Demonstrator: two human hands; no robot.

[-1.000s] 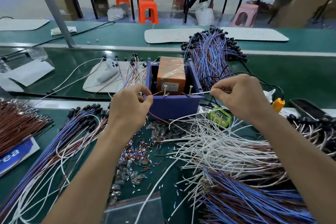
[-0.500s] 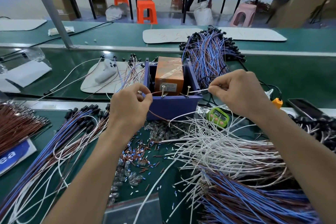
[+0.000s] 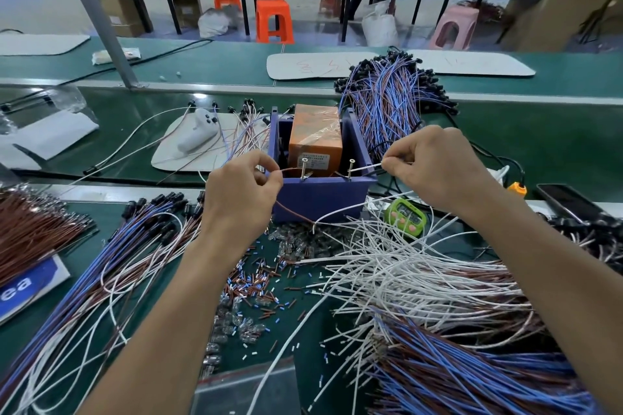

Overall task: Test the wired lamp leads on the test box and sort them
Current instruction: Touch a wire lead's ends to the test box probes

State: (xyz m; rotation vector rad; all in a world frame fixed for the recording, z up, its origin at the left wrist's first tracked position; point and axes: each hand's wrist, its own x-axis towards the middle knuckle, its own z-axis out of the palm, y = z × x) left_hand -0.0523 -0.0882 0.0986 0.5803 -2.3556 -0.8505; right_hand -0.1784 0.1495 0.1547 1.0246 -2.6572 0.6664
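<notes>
The green bench (image 3: 556,152) fills the view and is strewn with wire. The biggest heap is the blue and brown bundle (image 3: 472,371) at the lower right, with a fan of white leads (image 3: 421,273) lying just above it. A long sheaf of blue, brown and white leads with black ends (image 3: 101,280) runs along the left, and a brown bundle (image 3: 30,232) lies at the far left edge. Another blue and brown bundle (image 3: 387,101) lies behind the test box, at its right.

The blue test box (image 3: 320,195) stands at the middle of the bench, open on top, with an orange block (image 3: 315,135) wrapped in clear tape inside it.

The left hand (image 3: 239,192) is curled at the box's left front corner and pinches a brown lead (image 3: 291,170) between thumb and forefinger. The right hand (image 3: 435,165), also curled, pinches a white lead (image 3: 365,168) at the box's right side.

The brown lead's bare end reaches the left of 2 screw posts (image 3: 304,167) on the box's front edge; the white lead's end reaches the right post (image 3: 351,167). Both leads loop down before the box and meet there.

A green timer (image 3: 404,217) lies just right of the box front. Small glass bulbs (image 3: 293,239) and cut sleeve bits (image 3: 259,283) lie scattered between the forearms.
</notes>
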